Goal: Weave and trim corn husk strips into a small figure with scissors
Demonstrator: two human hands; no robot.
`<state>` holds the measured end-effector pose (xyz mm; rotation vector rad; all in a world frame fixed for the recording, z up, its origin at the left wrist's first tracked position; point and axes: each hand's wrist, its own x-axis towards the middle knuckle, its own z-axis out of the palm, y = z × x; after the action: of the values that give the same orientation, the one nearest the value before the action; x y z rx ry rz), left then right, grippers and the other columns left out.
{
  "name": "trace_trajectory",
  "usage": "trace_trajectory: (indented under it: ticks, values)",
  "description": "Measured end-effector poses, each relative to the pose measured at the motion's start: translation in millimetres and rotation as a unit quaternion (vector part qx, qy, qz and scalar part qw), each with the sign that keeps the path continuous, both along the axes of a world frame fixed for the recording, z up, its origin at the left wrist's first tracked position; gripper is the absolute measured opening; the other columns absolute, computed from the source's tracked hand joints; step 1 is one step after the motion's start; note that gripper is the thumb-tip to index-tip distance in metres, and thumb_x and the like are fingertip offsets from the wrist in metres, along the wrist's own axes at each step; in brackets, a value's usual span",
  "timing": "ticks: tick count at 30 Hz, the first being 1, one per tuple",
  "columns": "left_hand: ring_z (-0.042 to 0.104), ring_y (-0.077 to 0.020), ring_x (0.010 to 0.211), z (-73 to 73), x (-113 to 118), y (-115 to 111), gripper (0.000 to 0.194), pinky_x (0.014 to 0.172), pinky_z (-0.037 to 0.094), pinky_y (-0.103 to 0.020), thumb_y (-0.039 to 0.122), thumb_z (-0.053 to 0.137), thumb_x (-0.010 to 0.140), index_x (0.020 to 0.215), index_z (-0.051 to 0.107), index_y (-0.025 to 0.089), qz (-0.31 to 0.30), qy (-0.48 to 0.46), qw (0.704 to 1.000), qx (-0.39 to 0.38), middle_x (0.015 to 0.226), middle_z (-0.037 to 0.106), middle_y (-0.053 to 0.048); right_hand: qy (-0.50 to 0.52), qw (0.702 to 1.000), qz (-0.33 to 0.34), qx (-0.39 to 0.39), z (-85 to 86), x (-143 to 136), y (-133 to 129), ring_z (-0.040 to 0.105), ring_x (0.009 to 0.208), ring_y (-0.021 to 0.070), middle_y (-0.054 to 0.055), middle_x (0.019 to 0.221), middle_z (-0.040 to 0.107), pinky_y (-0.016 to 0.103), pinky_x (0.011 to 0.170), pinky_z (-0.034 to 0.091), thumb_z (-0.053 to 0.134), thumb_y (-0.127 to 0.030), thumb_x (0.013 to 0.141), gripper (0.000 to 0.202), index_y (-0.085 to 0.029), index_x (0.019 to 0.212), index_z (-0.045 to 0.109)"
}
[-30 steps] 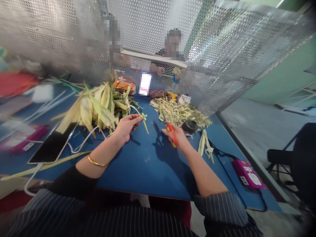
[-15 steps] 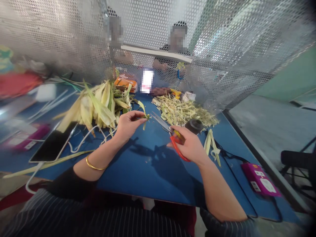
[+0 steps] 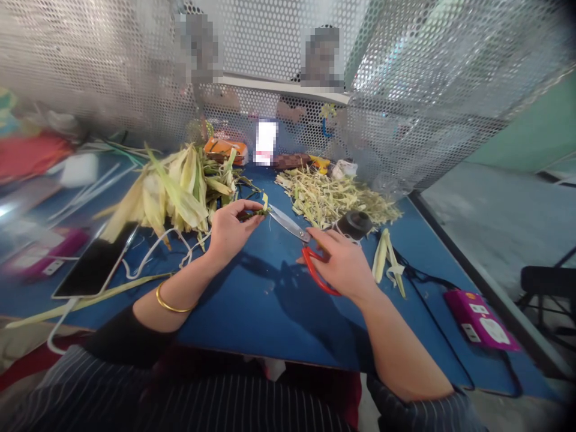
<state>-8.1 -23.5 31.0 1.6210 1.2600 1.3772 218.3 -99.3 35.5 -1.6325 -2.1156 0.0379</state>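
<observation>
My left hand (image 3: 231,229) pinches a small piece of corn husk (image 3: 265,203) between thumb and fingers, over the middle of the blue table (image 3: 234,324). In my right hand (image 3: 344,262) is a pair of scissors (image 3: 290,226) with red handles; the tips of the blades reach the husk piece at my left fingertips. A pile of whole corn husks (image 3: 180,189) lies beyond my left hand. Behind the scissors spreads a heap of cut husk scraps (image 3: 330,195), with a black spool (image 3: 354,224) in front of it.
A tablet (image 3: 96,264) with a white cable lies on the left. To the right are loose husk strips (image 3: 386,258), a black cord and a magenta box (image 3: 481,321). A perforated metal screen (image 3: 279,42) stands at the back, with people behind it. An orange packet (image 3: 226,150) sits near the screen.
The scissors have moved left, so their tips now meet the husk piece, and the blades have closed together. The long strip above my left fingertips now looks shorter.
</observation>
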Motion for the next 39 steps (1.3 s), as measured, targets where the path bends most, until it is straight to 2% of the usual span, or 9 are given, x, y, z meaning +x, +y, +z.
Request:
trace_trajectory:
  ticks: [8,13,16,30,33,35,37,39]
  values:
    - [0.052,-0.0131,0.061,1.9,2,-1,0.014,0.059,0.038,-0.024,0.023,0.074,0.064,0.078,0.074,0.023,0.006,-0.015,1.000,-0.013,0.069,0.066,-0.001,-0.030,1.000,-0.003,0.008,0.0,-2,-2,0.064,0.075,0.0203,0.010,0.100,0.067,0.033,0.066,0.049,0.053,-0.042,0.086,0.047,-0.016,0.125,0.058]
    - [0.055,-0.0137,0.063,0.3,0,0,0.015,0.062,0.040,-0.025,0.027,0.072,0.068,0.082,0.074,0.023,0.000,0.015,1.000,-0.002,0.073,0.067,-0.002,-0.038,0.999,0.005,0.015,0.0,-1,-3,0.064,0.076,0.0207,0.011,0.098,0.066,0.032,0.065,0.049,0.051,-0.047,0.087,0.050,-0.015,0.125,0.057]
    - [0.056,-0.0143,0.066,0.8,0,0,0.015,0.063,0.042,-0.025,0.026,0.073,0.067,0.082,0.074,0.023,0.002,0.002,1.000,-0.011,0.075,0.068,-0.002,-0.044,0.999,0.007,0.026,-1.1,-1,-3,0.064,0.074,0.0201,0.011,0.096,0.066,0.032,0.063,0.049,0.050,-0.049,0.088,0.050,-0.015,0.125,0.057]
    - [0.060,-0.0146,0.067,-3.7,-1,3,0.015,0.064,0.045,-0.025,0.027,0.072,0.068,0.082,0.074,0.023,-0.002,0.029,1.000,-0.003,0.077,0.070,-0.002,-0.099,0.994,0.001,0.048,-7.1,0,-4,0.064,0.080,0.0221,0.010,0.094,0.067,0.029,0.062,0.046,0.050,-0.042,0.089,0.043,-0.017,0.123,0.057]
    - [0.060,-0.0145,0.068,-3.1,-1,4,0.015,0.066,0.046,-0.025,0.027,0.074,0.066,0.081,0.074,0.023,0.002,0.011,1.000,-0.010,0.077,0.070,-0.002,-0.028,0.999,-0.016,0.023,-5.4,-2,-4,0.064,0.077,0.0223,0.010,0.093,0.066,0.031,0.063,0.047,0.052,-0.044,0.088,0.044,-0.018,0.122,0.058]
    - [0.061,-0.0140,0.070,-2.4,0,6,0.017,0.067,0.046,-0.025,0.027,0.075,0.064,0.080,0.073,0.022,0.003,-0.024,0.999,-0.022,0.078,0.070,-0.002,0.092,0.995,-0.022,-0.016,-2.2,-2,-2,0.064,0.077,0.0212,0.009,0.096,0.066,0.032,0.067,0.049,0.056,-0.044,0.085,0.044,-0.020,0.122,0.058]
    - [0.059,-0.0124,0.068,-1.6,1,7,0.019,0.065,0.045,-0.023,0.028,0.076,0.063,0.079,0.072,0.020,-0.002,-0.082,0.995,-0.057,0.076,0.068,-0.001,0.242,0.967,-0.013,-0.083,1.7,-2,-1,0.063,0.074,0.0187,0.007,0.093,0.065,0.031,0.068,0.050,0.062,-0.044,0.080,0.047,-0.020,0.120,0.058]
    - [0.054,-0.0093,0.060,-0.7,1,9,0.020,0.056,0.042,-0.021,0.029,0.078,0.063,0.078,0.070,0.018,-0.011,-0.153,0.982,-0.113,0.070,0.065,0.000,0.365,0.915,0.014,-0.170,4.5,-3,0,0.057,0.065,0.0148,0.004,0.082,0.062,0.029,0.062,0.048,0.065,-0.047,0.076,0.050,-0.019,0.116,0.058]
